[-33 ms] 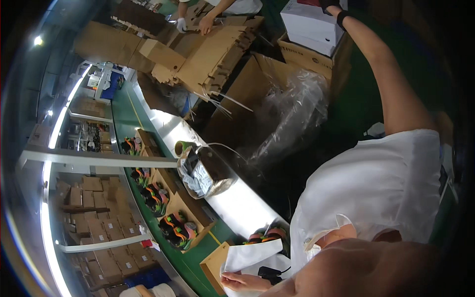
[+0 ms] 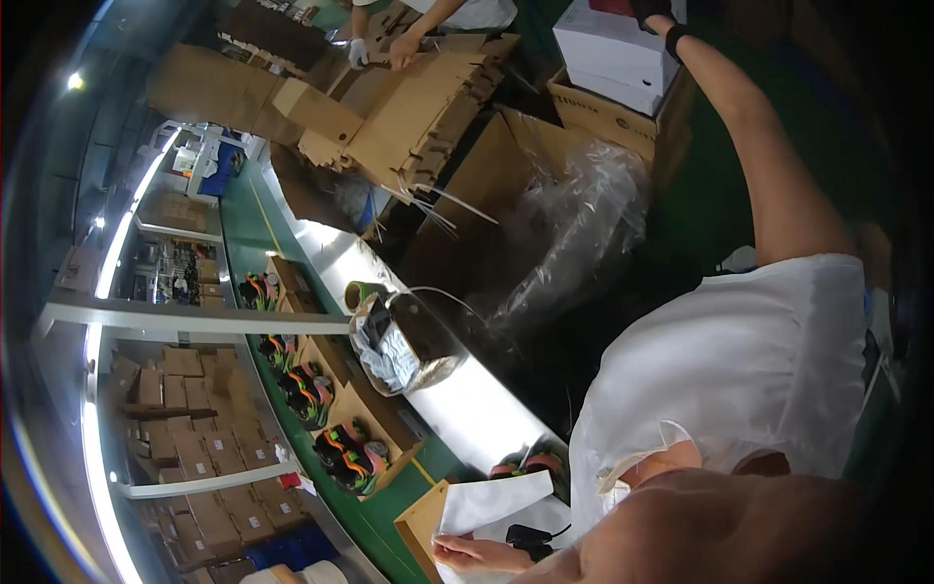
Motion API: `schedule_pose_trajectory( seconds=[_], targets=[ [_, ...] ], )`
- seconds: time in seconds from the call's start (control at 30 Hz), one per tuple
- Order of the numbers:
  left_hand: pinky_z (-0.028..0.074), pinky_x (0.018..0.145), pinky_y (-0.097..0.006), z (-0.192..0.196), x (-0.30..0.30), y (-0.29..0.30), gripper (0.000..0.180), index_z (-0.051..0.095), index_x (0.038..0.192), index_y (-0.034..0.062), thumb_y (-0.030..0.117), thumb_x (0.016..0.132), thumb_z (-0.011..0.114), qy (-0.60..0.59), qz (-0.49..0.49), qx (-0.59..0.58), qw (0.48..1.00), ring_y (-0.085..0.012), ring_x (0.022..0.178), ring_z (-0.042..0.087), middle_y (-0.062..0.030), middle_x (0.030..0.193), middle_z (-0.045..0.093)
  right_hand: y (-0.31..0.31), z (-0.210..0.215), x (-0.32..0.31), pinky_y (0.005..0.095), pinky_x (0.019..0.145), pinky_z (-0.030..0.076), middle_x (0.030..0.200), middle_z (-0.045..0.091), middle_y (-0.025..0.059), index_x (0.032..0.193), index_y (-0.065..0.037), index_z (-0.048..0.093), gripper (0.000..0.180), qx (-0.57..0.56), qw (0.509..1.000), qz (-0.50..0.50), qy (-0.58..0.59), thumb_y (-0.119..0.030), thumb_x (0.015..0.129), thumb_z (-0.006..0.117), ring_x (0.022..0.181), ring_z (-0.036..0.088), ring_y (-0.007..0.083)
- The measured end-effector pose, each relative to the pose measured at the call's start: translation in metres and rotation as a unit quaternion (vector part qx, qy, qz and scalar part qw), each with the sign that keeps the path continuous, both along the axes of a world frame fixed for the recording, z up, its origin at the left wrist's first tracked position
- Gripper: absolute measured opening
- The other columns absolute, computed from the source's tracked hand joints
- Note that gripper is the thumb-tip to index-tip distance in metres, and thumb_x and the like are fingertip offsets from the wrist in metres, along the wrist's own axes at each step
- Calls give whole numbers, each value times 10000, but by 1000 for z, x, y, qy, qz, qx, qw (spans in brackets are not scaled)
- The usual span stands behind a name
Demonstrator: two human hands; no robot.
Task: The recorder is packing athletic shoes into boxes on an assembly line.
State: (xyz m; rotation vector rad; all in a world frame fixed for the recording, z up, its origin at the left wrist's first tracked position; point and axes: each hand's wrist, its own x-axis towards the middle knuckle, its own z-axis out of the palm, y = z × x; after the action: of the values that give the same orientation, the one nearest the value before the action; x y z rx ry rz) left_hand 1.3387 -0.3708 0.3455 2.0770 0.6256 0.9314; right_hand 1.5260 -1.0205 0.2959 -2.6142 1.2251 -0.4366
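At the lower edge my left hand [image 2: 469, 553] is closed on a white paper sheet [image 2: 498, 498], which stands up beside a brown box wall [image 2: 420, 526]. Black-and-pink shoes [image 2: 547, 461] show partly behind the paper. A black object with a cord [image 2: 530, 536] lies at my left wrist. My right arm stretches far to the upper right, with a black band at the wrist. My right hand [image 2: 650, 10], dark-covered and cut off by the top edge, is at the white boxes [image 2: 615, 60], near a red object [image 2: 611, 6]. Its fingers cannot be made out.
Colourful shoes [image 2: 352, 456] in open boxes line the green conveyor [image 2: 326, 492]. A bin with crumpled paper [image 2: 391, 355] and a tape roll [image 2: 362, 292] sit on its metal edge. Clear plastic [image 2: 584, 219] hangs from a carton. A co-worker's hands [image 2: 401, 51] are on flat cardboard [image 2: 409, 117].
My hands have stayed in place. The co-worker's hands at the cardboard have shifted very slightly, and so has a person's white sleeve at the bottom left.
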Motion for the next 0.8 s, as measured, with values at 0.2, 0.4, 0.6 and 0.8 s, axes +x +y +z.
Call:
schedule_pose_trajectory(
  seconds=[0.2, 0.4, 0.6, 0.8],
  targets=[
    [294, 500, -216, -1, 25, -12, 193, 395, 737, 32, 155, 886, 385, 9, 17, 27, 999, -80, 572, 319, 6, 643, 327, -10, -142, 61, 320, 805, 391, 987, 517, 184, 1099, -57, 445, 328, 114, 991, 65, -2, -163, 789, 469, 933, 500, 278],
    [319, 474, -209, -17, 44, 1, 148, 420, 753, 27, 113, 872, 398, 2, -12, -1, 1000, -70, 535, 345, 10, 617, 357, -60, -253, 69, 325, 779, 397, 942, 530, 168, 1064, -53, 457, 296, 139, 983, 111, 33, -169, 793, 471, 895, 509, 269],
    [356, 477, -182, 5, 32, -23, 245, 451, 728, 3, 193, 880, 432, -12, 27, 47, 998, -53, 518, 379, 15, 590, 395, -94, -265, 84, 329, 753, 402, 898, 544, 152, 1030, -48, 469, 266, 135, 985, 98, 51, -175, 796, 473, 857, 518, 261],
    [369, 489, -204, 3, 2, -27, 217, 455, 747, -8, 169, 872, 444, 2, 78, 35, 996, -75, 536, 411, -17, 630, 429, -130, -269, 64, 333, 727, 408, 853, 557, 136, 995, -44, 482, 239, 133, 987, 61, 63, -182, 800, 475, 819, 527, 252]
  ],
)
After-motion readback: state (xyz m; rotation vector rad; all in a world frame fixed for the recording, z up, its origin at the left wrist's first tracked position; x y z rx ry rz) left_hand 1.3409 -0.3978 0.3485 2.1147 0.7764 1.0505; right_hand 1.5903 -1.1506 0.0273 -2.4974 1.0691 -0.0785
